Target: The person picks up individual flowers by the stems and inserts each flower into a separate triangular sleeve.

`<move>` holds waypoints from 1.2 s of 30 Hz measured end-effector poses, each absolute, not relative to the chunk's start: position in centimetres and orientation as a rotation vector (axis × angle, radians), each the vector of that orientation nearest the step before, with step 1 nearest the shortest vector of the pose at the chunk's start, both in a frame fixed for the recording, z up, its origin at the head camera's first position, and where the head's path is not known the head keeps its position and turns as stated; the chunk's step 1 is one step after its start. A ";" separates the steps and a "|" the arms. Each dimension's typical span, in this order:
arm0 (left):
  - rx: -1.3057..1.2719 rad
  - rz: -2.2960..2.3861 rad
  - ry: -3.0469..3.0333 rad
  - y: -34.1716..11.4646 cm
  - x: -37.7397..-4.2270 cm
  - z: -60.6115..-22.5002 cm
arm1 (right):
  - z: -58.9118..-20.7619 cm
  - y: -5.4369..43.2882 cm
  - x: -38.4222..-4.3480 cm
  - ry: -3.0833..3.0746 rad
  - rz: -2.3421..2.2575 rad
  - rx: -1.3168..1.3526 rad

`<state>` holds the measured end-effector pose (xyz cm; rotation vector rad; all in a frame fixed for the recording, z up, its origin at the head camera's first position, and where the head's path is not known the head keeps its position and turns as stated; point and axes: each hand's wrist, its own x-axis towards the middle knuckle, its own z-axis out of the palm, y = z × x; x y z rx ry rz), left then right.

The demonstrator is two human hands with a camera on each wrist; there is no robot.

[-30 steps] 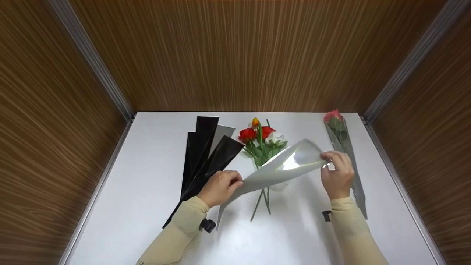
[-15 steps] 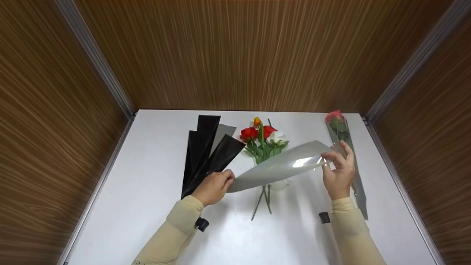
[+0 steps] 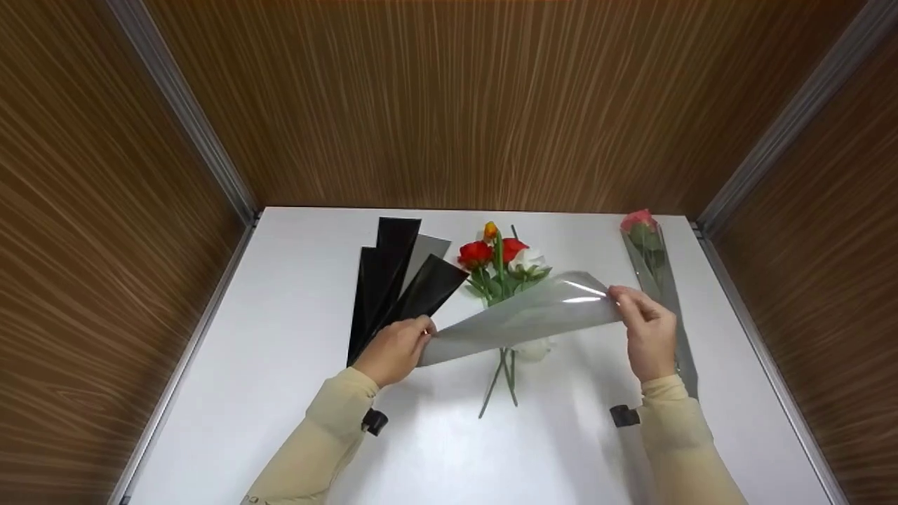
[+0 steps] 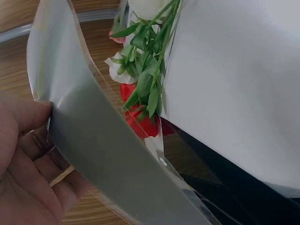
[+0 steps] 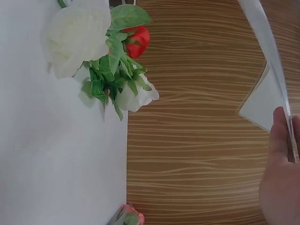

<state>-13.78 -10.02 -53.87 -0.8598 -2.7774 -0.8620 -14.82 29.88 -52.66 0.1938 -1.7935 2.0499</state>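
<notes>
Black sleeves (image 3: 387,270) lie near the left hand (image 3: 394,351), whose fingers pinch the grey sleeve (image 3: 519,322); a swing could drag them. The grey sleeve hangs above flowers (image 3: 515,251); dipping could snag petals. Right hand (image 3: 647,337) pinches its right end; slick film could slip.

No label, brand or number can be read. Dark letter-like marks (image 3: 252,500) seen on left sleeve (image 3: 312,442), too small and cut off to be deciphered.
</notes>
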 end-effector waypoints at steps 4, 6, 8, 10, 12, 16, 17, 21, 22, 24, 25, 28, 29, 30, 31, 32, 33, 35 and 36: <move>-0.807 -0.874 -2.806 -10.6 -13.8 -53.8 | -52.6 30.1 -14.8 -1.940 2.001 0.070; -0.786 -0.891 -2.810 -10.9 -13.8 -53.8 | -52.6 30.3 -14.8 -1.973 2.026 0.062; -0.765 -0.912 -2.805 -11.2 -13.7 -53.7 | -52.7 30.4 -14.8 -1.990 2.047 0.058; -0.744 -0.935 -2.796 -11.4 -13.7 -53.7 | -52.8 30.5 -14.7 -1.994 2.062 0.054; -0.721 -0.952 -2.784 -11.7 -13.7 -53.6 | -52.9 30.6 -14.7 -1.993 2.068 0.049; -0.692 -0.955 -2.769 -12.0 -13.6 -53.6 | -53.4 30.7 -14.7 -1.990 2.061 0.030; -0.691 -0.954 -2.766 -12.1 -13.6 -53.6 | -53.5 30.6 -14.7 -1.985 2.061 0.025; -0.726 -0.950 -2.742 -12.3 -13.7 -53.8 | -53.8 30.6 -14.8 -1.992 2.028 0.020; -0.740 -0.948 -2.735 -12.4 -13.7 -53.8 | -53.9 30.6 -14.8 -2.000 2.014 0.022; -0.770 -0.940 -2.719 -12.4 -13.7 -53.9 | -54.0 30.6 -14.8 -2.018 1.988 0.026; -0.780 -0.939 -2.714 -12.5 -13.8 -53.9 | -54.0 30.6 -14.8 -2.026 1.979 0.031; -0.788 -0.945 -2.706 -12.6 -13.8 -53.8 | -54.0 30.6 -14.9 -2.061 1.946 0.032; -0.786 -0.950 -2.703 -12.6 -13.8 -53.8 | -54.0 30.7 -14.9 -2.082 1.928 0.029; -0.781 -0.956 -2.697 -12.6 -13.8 -53.9 | -53.9 30.7 -14.9 -2.104 1.905 0.027; -0.776 -0.962 -2.689 -12.6 -13.8 -53.9 | -53.9 30.7 -14.9 -2.118 1.887 0.026; -0.773 -0.975 -2.678 -12.6 -13.8 -53.8 | -53.9 30.6 -14.9 -2.129 1.877 0.024; -0.769 -0.992 -2.668 -12.6 -13.8 -53.8 | -53.8 30.6 -14.9 -2.138 1.871 0.019; -0.764 -1.030 -2.647 -12.6 -13.7 -53.8 | -53.8 30.6 -14.9 -2.138 1.869 0.017; -0.762 -1.050 -2.638 -12.6 -13.6 -53.7 | -53.9 30.6 -14.9 -2.135 1.869 0.012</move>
